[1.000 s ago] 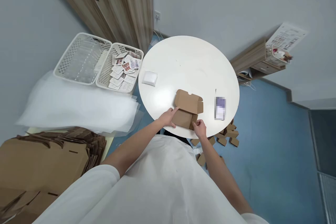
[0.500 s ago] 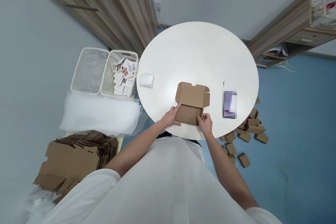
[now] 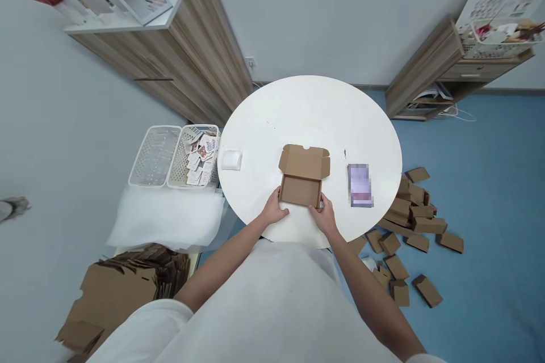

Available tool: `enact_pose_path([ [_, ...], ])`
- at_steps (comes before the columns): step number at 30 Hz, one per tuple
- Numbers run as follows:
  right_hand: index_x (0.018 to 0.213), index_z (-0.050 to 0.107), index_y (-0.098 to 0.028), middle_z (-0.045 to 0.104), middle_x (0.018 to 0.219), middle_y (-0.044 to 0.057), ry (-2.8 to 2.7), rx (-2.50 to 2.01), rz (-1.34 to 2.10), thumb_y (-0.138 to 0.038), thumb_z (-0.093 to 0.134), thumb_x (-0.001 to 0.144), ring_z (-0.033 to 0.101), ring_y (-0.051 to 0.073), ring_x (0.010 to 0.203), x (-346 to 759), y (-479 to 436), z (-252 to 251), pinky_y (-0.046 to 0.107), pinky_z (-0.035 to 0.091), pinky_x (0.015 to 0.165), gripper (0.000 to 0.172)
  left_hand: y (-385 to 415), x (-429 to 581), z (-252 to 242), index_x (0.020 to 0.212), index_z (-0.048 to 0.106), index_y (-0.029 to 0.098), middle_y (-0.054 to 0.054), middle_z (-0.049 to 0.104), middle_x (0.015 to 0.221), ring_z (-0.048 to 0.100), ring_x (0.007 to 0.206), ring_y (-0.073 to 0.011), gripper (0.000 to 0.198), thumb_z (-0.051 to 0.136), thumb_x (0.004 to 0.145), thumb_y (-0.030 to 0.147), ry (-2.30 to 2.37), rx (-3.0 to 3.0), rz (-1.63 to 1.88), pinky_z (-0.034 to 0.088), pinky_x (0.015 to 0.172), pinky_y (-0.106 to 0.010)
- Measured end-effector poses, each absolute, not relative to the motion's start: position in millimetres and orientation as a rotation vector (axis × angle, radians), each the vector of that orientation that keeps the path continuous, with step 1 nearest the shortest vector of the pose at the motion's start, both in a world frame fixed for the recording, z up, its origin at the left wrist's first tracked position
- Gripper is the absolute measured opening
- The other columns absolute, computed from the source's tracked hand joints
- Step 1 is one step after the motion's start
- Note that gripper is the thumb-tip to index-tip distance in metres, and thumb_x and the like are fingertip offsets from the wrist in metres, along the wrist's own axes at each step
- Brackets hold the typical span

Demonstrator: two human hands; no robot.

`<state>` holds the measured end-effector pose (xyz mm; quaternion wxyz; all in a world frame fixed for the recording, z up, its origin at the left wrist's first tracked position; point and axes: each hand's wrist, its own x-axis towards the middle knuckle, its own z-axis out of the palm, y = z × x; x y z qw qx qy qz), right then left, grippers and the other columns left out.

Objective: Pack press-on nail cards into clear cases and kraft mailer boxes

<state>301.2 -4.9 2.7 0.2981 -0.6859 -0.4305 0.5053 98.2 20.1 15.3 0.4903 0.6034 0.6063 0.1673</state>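
A brown cardboard box [image 3: 300, 190] lies on the white round table near its front edge. Its tray part is folded up and looks bare inside. The lid [image 3: 305, 160] stands open toward the far side, its small side flaps spread outward. My left hand [image 3: 273, 209] holds the box's left front corner, fingers along the side wall and thumb at the front. At the right front corner, my right hand [image 3: 323, 214] grips the wall between thumb and fingers.
On the table [image 3: 310, 108] are a white packet [image 3: 231, 160] and a blurred purple item [image 3: 360, 185]. Two white baskets [image 3: 172, 159], foam sheets [image 3: 166, 218] and flat cardboard [image 3: 114, 289] stand left. Closed boxes [image 3: 428, 290] litter the floor at right.
My right hand's fingers have moved from the inner right wall to the right front corner. My left hand has slid down the left side. The camera view has tilted up.
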Motion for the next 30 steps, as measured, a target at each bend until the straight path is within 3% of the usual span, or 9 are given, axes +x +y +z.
enact_pose_path([
  [11,0.132,0.026,-0.019,0.035,0.127,0.015,-1.152,-1.808,1.319,-0.045,0.052,0.072,0.056,0.018,0.08,303.5,-13.0,-3.1,0.035,0.052,0.071,0.071,7.2,99.0,1.8,0.135,0.012,0.023,-0.013,0.025,0.142,0.026,0.131,-0.0213,0.081,0.054,0.067,0.01,1.566,1.176,0.487,0.034,0.1,-0.037],
  [17,0.126,0.032,-0.02,0.034,0.126,0.014,-1.109,-1.814,1.117,-0.039,0.053,0.073,0.053,0.01,0.066,307.8,-20.6,2.5,0.032,0.051,0.067,0.06,5.7,84.7,11.3,0.136,0.014,0.028,-0.013,0.023,0.142,0.041,0.121,-0.0237,0.082,0.057,0.068,0.012,1.531,1.153,0.574,0.039,0.093,-0.041],
  [22,0.119,0.038,-0.021,0.041,0.118,0.01,-1.137,-1.705,0.806,-0.029,0.053,0.075,0.047,0.006,0.058,299.0,-17.5,20.7,0.03,0.047,0.062,0.047,13.6,55.3,23.0,0.134,0.02,0.028,-0.013,0.03,0.138,0.056,0.101,-0.0199,0.073,0.058,0.072,0.022,1.608,1.221,0.675,0.044,0.084,-0.038],
  [26,0.11,0.046,-0.019,0.049,0.105,0.008,-1.183,-1.633,0.746,-0.027,0.049,0.077,0.045,0.007,0.058,271.2,2.6,41.2,0.027,0.045,0.057,0.035,25.2,18.4,27.2,0.132,0.026,0.024,-0.014,0.034,0.135,0.056,0.097,-0.0191,0.065,0.057,0.074,0.027,1.741,1.246,0.734,0.046,0.079,-0.036],
  [30,0.101,0.053,-0.018,0.056,0.089,0.006,-1.321,-1.585,0.929,-0.029,0.048,0.077,0.049,0.012,0.064,223.4,28.1,57.7,0.027,0.045,0.059,0.026,39.1,-27.1,24.4,0.129,0.033,0.021,-0.014,0.038,0.13,0.05,0.108,-0.023,0.059,0.056,0.075,0.029,1.894,1.26,0.784,0.045,0.083,-0.037],
])
